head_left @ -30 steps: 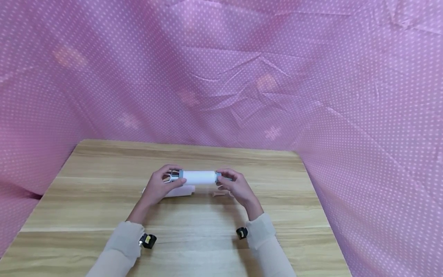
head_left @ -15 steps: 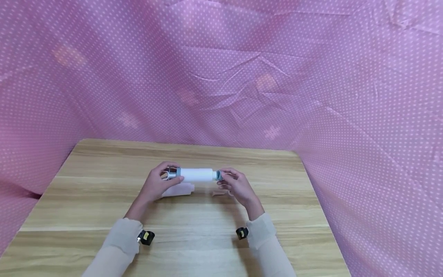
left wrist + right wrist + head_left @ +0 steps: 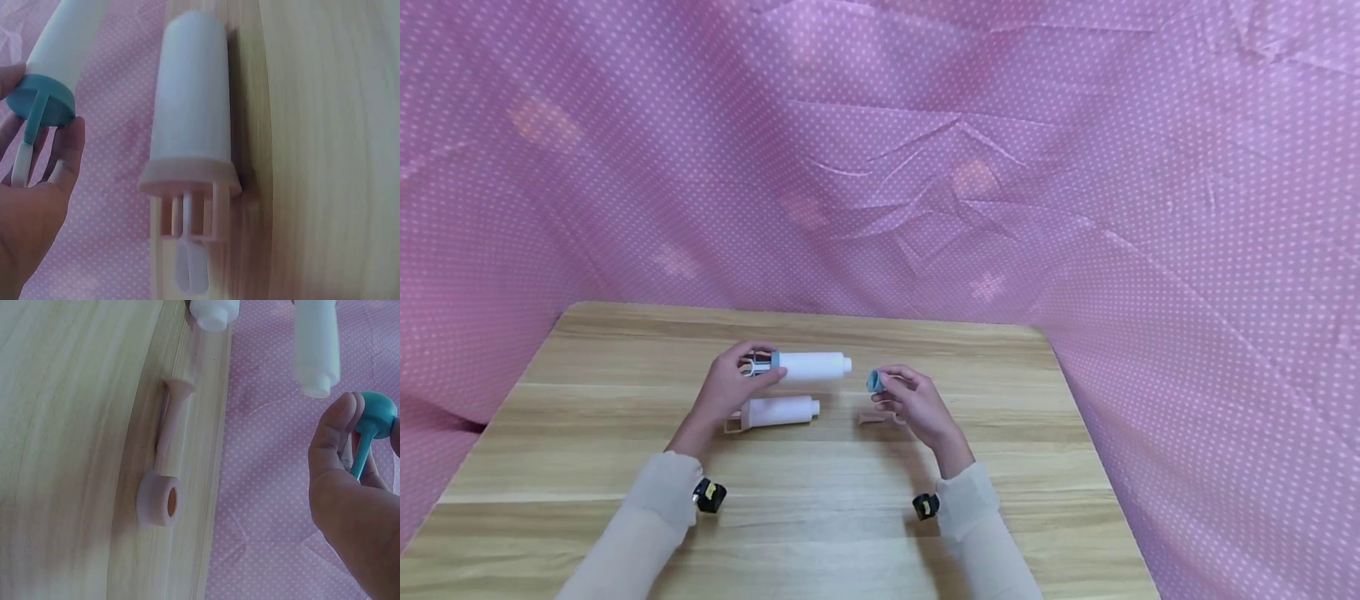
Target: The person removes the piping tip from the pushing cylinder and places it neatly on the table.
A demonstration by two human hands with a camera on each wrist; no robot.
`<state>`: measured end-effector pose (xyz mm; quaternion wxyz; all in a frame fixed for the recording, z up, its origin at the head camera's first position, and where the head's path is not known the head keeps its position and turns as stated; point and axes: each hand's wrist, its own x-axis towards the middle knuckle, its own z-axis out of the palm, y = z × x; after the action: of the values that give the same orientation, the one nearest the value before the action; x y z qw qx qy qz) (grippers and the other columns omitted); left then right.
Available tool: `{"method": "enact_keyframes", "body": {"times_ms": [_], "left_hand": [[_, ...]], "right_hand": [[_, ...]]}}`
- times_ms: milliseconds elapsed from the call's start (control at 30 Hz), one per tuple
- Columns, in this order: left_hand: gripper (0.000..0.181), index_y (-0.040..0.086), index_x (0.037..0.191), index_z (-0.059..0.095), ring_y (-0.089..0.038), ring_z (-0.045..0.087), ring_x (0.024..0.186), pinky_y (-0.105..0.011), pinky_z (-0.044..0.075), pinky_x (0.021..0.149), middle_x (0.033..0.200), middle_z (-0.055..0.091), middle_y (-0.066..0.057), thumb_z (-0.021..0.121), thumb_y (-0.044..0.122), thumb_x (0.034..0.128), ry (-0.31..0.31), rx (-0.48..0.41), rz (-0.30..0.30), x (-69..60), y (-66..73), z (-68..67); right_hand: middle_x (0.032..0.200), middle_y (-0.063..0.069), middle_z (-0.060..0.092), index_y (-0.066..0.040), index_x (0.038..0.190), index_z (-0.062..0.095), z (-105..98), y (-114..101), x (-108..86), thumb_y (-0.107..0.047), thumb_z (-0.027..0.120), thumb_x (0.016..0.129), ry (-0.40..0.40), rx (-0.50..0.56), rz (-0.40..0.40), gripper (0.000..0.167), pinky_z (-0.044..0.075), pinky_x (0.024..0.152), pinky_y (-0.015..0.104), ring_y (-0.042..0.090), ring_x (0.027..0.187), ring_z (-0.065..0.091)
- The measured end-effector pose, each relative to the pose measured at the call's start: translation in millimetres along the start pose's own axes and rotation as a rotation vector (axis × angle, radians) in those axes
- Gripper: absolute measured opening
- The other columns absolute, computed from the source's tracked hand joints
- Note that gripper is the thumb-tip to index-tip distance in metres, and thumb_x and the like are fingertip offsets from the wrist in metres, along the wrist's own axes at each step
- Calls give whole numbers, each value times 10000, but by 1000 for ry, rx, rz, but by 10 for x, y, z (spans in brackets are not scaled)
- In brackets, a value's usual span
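Observation:
In the head view my left hand (image 3: 727, 385) grips a white syringe-like tube (image 3: 814, 366) by its teal collar (image 3: 47, 94), holding it level above the table. Its plunger handle is partly behind my fingers, and its narrow white spout points right, bare. Between thumb and fingertips, my right hand (image 3: 921, 407) pinches a teal funnel-shaped nozzle (image 3: 378, 411) with a thin stem. A small gap separates nozzle and spout. Below the held tube lies a second white syringe-like tube (image 3: 781, 410) with a pink collar (image 3: 187, 175) and handle.
A pink funnel-shaped nozzle (image 3: 175, 406) and a pink ring (image 3: 150, 500) lie on the wooden table (image 3: 820, 517) beneath my right hand. A pink dotted cloth (image 3: 880, 167) hangs around the table's back and sides.
The teal nozzle has come off the tube's spout. My left hand has carried the tube left and slightly farther away, revealing more of the pink-collared tube. My right hand stays nearly in place.

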<state>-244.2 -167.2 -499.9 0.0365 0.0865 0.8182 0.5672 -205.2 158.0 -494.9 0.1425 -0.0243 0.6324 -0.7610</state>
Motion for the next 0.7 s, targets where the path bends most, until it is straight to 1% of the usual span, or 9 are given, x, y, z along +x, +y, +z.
{"method": "enact_keyframes", "body": {"times_ms": [100, 133, 200, 267, 333, 367, 500, 600, 700], "left_hand": [[608, 118, 1356, 592, -361, 564, 1134, -428, 574, 840, 1330, 555, -166, 791, 439, 879, 15, 26, -23, 55, -57, -23], [609, 121, 1355, 593, -360, 558, 1142, -441, 567, 853, 1336, 553, -163, 789, 446, 878, 19, 32, -27, 73, -80, -28], [609, 114, 1364, 586, -369, 546, 1153, -473, 555, 878, 1351, 546, -170, 781, 440, 887, 21, 44, -27, 106, -131, -40], [603, 120, 1359, 592, -377, 534, 1167, -506, 533, 908, 1357, 545, -164, 781, 443, 886, 30, 49, -32, 134, -178, -50], [598, 124, 1360, 595, -393, 511, 1196, -547, 506, 941, 1397, 529, -159, 782, 438, 887, 35, 49, -36, 159, -217, -59], [591, 127, 1359, 598, -402, 498, 1209, -565, 494, 953, 1421, 515, -154, 782, 434, 889, 36, 48, -37, 170, -234, -62], [580, 125, 1365, 601, -426, 461, 1248, -599, 464, 979, 1488, 470, -142, 777, 421, 897, 43, 52, -33, 213, -283, -61], [583, 107, 1379, 593, -418, 464, 1230, -561, 469, 968, 1468, 477, -152, 774, 397, 906, 36, 64, -32, 250, -311, -51], [592, 106, 1383, 592, -384, 467, 1200, -492, 470, 934, 1434, 500, -143, 777, 398, 904, 28, 74, -45, 285, -339, -38]], "right_hand": [[966, 36, 692, -20, 1230, 606, -13, 9, 3, -205, 601, 1040, -1, -5, -3, 265, 416, 533, 184, 201, 860, 673], [973, 37, 691, -17, 1232, 606, -12, 9, 1, -201, 599, 1041, 0, -1, -6, 266, 442, 553, 188, 195, 861, 671], [993, 49, 686, 15, 1245, 593, -11, 10, -3, -176, 592, 1043, -5, 4, -18, 278, 513, 627, 210, 185, 868, 667], [1016, 59, 682, 46, 1260, 578, -12, 16, -5, -152, 584, 1044, -12, 10, -29, 293, 569, 733, 261, 178, 876, 665], [1034, 70, 677, 70, 1269, 562, -8, 19, -8, -123, 570, 1047, -15, 15, -39, 295, 582, 842, 323, 170, 883, 664], [1036, 75, 676, 76, 1270, 559, -8, 24, -6, -114, 565, 1047, -17, 15, -41, 293, 581, 862, 340, 171, 884, 664], [1029, 83, 680, 92, 1270, 553, -10, 38, 0, -107, 560, 1047, -17, 7, -44, 298, 580, 856, 332, 170, 880, 667], [1023, 84, 680, 100, 1271, 549, -16, 49, 1, -107, 559, 1048, -20, 4, -46, 305, 580, 831, 300, 173, 878, 666], [1016, 77, 680, 100, 1278, 545, -23, 60, -1, -109, 557, 1049, -21, 4, -47, 310, 581, 818, 288, 175, 878, 666]]}}
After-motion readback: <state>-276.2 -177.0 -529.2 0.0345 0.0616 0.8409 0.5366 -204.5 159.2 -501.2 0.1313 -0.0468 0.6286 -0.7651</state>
